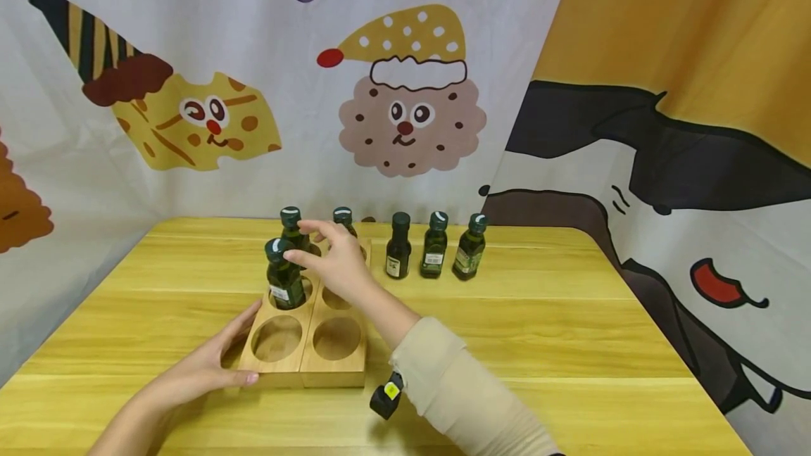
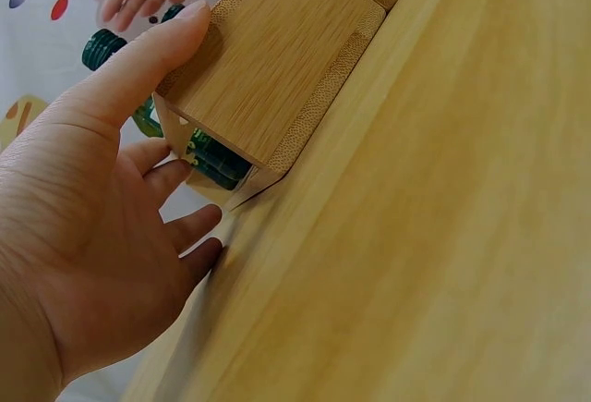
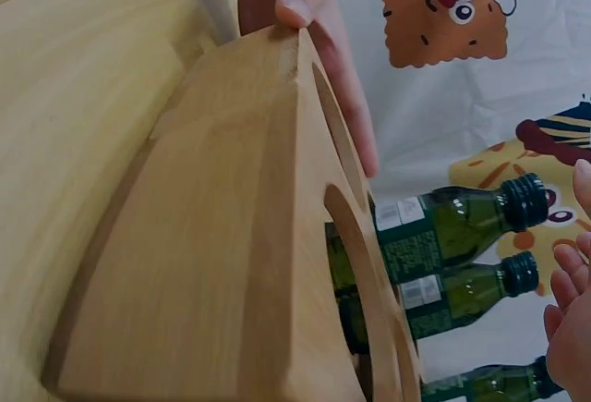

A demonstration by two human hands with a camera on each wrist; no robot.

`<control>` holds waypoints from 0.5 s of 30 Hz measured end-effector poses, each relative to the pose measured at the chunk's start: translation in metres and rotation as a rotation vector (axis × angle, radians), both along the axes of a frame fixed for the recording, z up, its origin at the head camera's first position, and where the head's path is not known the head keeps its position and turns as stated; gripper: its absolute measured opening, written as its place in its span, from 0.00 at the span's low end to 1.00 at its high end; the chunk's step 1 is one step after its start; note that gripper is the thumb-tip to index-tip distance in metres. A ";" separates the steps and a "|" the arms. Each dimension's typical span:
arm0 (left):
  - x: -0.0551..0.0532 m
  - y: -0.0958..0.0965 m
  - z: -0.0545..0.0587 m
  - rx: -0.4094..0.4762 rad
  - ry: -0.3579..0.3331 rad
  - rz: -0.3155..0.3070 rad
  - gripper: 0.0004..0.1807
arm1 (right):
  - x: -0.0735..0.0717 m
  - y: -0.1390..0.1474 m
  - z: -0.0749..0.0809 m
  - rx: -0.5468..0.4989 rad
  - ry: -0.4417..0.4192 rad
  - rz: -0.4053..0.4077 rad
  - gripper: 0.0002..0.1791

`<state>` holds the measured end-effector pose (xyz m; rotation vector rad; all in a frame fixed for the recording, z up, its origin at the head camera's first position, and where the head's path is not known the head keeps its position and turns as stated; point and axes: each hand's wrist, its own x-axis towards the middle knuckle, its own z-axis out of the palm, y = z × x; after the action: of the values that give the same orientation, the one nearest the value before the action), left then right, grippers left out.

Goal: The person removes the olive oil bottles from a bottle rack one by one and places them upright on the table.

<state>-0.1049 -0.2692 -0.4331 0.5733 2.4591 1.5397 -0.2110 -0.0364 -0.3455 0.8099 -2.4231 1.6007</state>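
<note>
A wooden rack (image 1: pixel 332 377) with two rows of round holes stands on the table, left of centre. My left hand (image 1: pixel 196 371) holds its near left corner, thumb on the front face and fingers along the left side. Dark green-capped glass bottles stand in it: one nearer bottle (image 1: pixel 285 283) in the left row, another bottle (image 1: pixel 291 231) behind it, and a third bottle (image 1: pixel 343 217) in the right row, partly behind my right hand (image 1: pixel 338 259). That hand hovers over the rack with fingers spread, thumb beside the nearer bottle's cap. In the right wrist view, its fingers (image 3: pixel 572 282) show apart from the caps.
Three more small bottles stand in a line right of the rack: a darker bottle (image 1: pixel 398 248), a middle bottle (image 1: pixel 434 246) and a right-hand bottle (image 1: pixel 470 248). The yellow wood-grain table (image 1: pixel 538 343) ends at a cartoon-printed curtain (image 1: pixel 253 20).
</note>
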 end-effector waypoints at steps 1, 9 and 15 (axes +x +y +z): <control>0.000 0.000 0.000 -0.002 0.003 0.000 0.54 | 0.000 -0.002 -0.001 -0.003 -0.008 0.004 0.29; 0.000 0.000 0.000 -0.012 0.007 -0.003 0.54 | 0.003 -0.018 -0.007 -0.013 -0.097 0.020 0.29; 0.000 -0.001 0.001 -0.012 -0.003 -0.011 0.54 | 0.002 -0.029 -0.015 -0.021 -0.115 0.004 0.26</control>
<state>-0.1048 -0.2700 -0.4325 0.5805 2.4571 1.5193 -0.2094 -0.0650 -0.3608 0.7386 -2.4782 1.7164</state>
